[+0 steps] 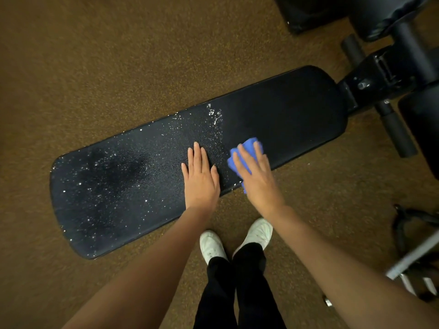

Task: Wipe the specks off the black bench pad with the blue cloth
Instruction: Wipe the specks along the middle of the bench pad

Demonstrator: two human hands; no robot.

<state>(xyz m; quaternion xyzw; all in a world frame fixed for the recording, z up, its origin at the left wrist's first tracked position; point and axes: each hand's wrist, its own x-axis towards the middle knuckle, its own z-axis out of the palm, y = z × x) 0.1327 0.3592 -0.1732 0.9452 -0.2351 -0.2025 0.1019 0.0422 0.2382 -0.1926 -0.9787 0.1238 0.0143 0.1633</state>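
Nearest the camera, two bare forearms are stretched out over white shoes [235, 241] toward the bench pad [285, 115]. The left hand [202, 176] is laid flat, fingers straight, on the pad at its centre, probably to brace the body. At about three o'clock from it, the right hand [255, 172] is pressed flat, fingers spread, on the cloth [249, 144] at the pad's near edge, seemingly for broad contact. Specks [114, 176] are left from nine o'clock of the cloth to the pad's far left end; the right part looks clean.
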